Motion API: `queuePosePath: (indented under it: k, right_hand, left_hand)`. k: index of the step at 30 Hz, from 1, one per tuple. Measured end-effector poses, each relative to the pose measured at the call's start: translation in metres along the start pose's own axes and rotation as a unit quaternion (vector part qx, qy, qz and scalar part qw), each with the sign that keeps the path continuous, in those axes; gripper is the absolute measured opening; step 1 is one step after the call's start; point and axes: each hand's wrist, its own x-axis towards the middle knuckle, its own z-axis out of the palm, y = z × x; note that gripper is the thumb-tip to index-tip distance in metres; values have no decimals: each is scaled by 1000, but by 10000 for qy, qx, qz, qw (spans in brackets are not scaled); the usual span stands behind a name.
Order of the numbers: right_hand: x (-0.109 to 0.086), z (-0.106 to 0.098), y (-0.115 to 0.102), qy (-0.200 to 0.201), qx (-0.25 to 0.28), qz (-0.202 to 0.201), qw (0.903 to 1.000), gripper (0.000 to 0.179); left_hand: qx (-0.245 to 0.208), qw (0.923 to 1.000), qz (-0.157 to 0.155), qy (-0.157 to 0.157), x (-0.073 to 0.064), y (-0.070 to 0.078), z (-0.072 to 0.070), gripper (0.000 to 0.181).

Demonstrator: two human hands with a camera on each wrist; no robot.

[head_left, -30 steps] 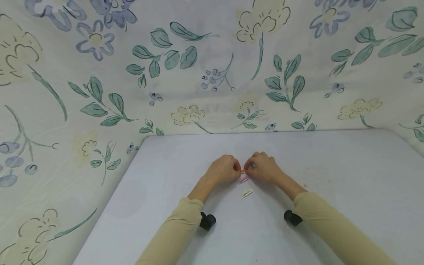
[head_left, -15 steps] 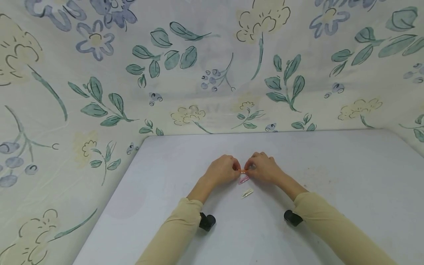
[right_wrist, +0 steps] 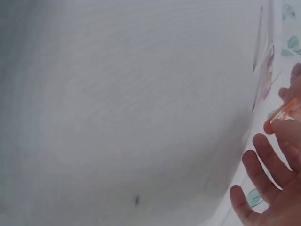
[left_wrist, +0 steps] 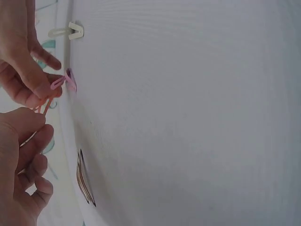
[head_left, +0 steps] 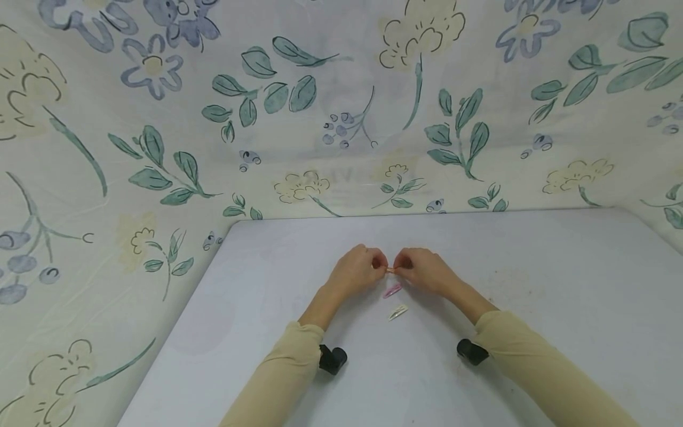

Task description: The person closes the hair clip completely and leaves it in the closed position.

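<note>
Between both hands is an orange snap hair clip point(head_left: 391, 270), held close over the table. My left hand point(head_left: 358, 268) pinches one end with thumb and finger. The other end is pinched by my right hand point(head_left: 427, 270), whose remaining fingers spread loosely in the right wrist view. In the left wrist view the orange hair clip point(left_wrist: 46, 106) shows as thin strips between the fingertips, its ends hidden. Just nearer than the hands, a pink hair clip point(head_left: 392, 290) lies on the table, and a cream hair clip point(head_left: 398, 312) lies below it.
The white table point(head_left: 256, 284) reaches back to a floral cloth point(head_left: 341, 118). Black wrist cameras sit under the left sleeve point(head_left: 288, 362) and the right sleeve point(head_left: 533, 356). A narrow, curved brownish thing point(left_wrist: 84, 181) lies on the table in the left wrist view.
Both hands have shifted slightly farther back with the orange hair clip, and their fingers have altered position a little. More of the pink hair clip now shows. The cream hair clip stays in place.
</note>
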Motion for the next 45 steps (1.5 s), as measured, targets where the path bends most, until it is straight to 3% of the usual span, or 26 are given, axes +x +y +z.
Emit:
queuePosePath:
  k: [9, 26, 33, 45]
  right_hand:
    - [3, -5, 0, 502, 439, -28, 9978, 9]
    - [-7, -8, -2, 1520, 613, -625, 9845, 10]
    - [-11, -7, -1, 1813, 495, -799, 9789, 12]
    - [-13, -4, -8, 2359, 571, -872, 9662, 12]
  left_hand:
    - [-482, 9947, 174, 895, -1, -1, 1, 7]
    - [-1303, 9796, 457, 1463, -8, -3, -3, 15]
    - [-1356, 9731, 569, 1776, -9, 1, -1, 13]
    - [-1740, 9411, 631, 2829, -4, 6, 9, 5]
